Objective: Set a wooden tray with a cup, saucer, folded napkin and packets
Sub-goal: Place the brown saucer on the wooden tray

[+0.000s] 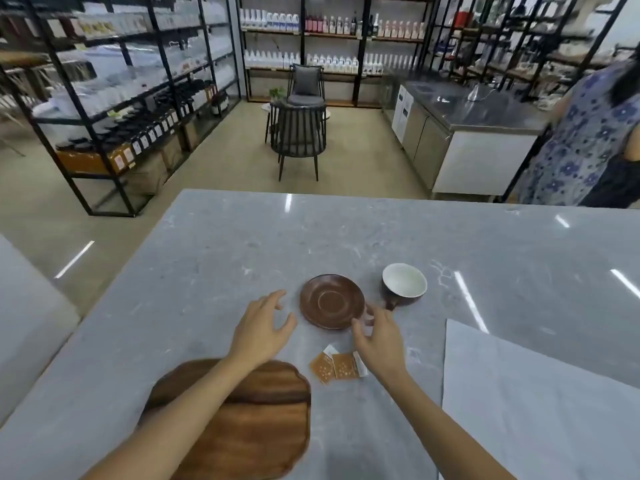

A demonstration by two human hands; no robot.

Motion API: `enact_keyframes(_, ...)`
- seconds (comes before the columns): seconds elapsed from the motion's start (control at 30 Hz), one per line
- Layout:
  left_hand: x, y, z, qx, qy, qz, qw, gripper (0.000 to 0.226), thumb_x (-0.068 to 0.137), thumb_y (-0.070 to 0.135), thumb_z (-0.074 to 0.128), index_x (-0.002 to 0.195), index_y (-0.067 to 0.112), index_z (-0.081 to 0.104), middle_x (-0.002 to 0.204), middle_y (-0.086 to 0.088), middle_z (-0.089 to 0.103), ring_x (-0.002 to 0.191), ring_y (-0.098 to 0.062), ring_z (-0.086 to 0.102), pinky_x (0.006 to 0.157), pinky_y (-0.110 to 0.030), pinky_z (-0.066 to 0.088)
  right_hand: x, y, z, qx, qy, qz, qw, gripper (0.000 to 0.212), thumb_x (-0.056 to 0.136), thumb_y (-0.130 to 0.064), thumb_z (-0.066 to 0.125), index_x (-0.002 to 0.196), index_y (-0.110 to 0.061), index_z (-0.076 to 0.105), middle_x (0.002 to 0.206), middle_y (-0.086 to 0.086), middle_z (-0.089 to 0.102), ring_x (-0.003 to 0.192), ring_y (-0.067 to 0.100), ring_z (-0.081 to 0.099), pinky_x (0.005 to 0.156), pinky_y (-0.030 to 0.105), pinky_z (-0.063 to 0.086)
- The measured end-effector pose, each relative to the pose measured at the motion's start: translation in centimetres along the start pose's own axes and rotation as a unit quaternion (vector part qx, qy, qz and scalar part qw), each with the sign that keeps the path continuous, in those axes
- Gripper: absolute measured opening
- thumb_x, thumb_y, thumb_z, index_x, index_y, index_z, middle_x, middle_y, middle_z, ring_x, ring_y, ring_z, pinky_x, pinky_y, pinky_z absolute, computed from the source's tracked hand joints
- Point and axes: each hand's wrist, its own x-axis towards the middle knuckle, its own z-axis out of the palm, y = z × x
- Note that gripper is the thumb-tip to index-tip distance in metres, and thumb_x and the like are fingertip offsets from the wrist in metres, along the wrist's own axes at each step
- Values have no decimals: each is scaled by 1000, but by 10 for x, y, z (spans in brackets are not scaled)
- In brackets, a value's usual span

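Wooden tray (242, 434) is seen nearest, on the grey counter (207, 265), partly crossed by the left forearm. Left hand (261, 329) is held open, fingers spread, just left of the brown saucer (331, 301). Right hand (379, 336) is curled at the saucer's right rim; contact cannot be told. Cup (403, 285) is stood just right of the saucer. Two orange packets (336, 367) are laid beneath the right hand. Pale napkin (540, 410) is spread at right.

grey marble counter (242, 244), bottle shelves (332, 32), dark chair (299, 133) beyond.
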Motion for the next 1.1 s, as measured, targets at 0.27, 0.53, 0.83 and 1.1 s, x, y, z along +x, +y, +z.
enact_keyframes(0.27, 47, -7, 39, -40, -74, -52, 995, 62, 98, 45, 55, 152, 20, 38, 131, -1, 61, 125, -21, 55, 102, -33, 43, 32, 9, 19, 64, -20, 58, 996, 39, 94, -17, 66, 132, -11, 60, 119, 11, 69, 109, 29, 66, 93, 43, 54)
enact_keyframes(0.53, 78, -16, 57, -55, -95, -20, 994, 65, 95, 31, 66, 152, 15, 41, 138, -7, 59, 127, -23, 56, 104, -29, 41, 51, 27, 32, 39, -26, 49, 998, 40, 92, -10, 65, 132, -13, 63, 108, 9, 68, 95, 18, 60, 75, 22, 39)
enact_keyframes(0.83, 83, -16, 53, -24, -118, 7, 993, 64, 90, 25, 72, 149, 14, 47, 100, 0, 55, 81, -14, 62, 83, -31, 55, 53, 23, 32, 27, -25, 33, 999, 43, 89, -7, 65, 131, -15, 66, 93, -8, 59, 94, 16, 59, 72, 15, 40)
enact_keyframes(1.1, 58, -14, 29, -54, -94, -8, 994, 64, 88, 19, 75, 146, 11, 51, 107, -4, 58, 82, -17, 68, 89, -36, 58, 30, 7, 29, 43, -20, 33, 998, 50, 90, -10, 65, 138, -22, 62, 104, -5, 58, 94, 14, 59, 83, 21, 43)
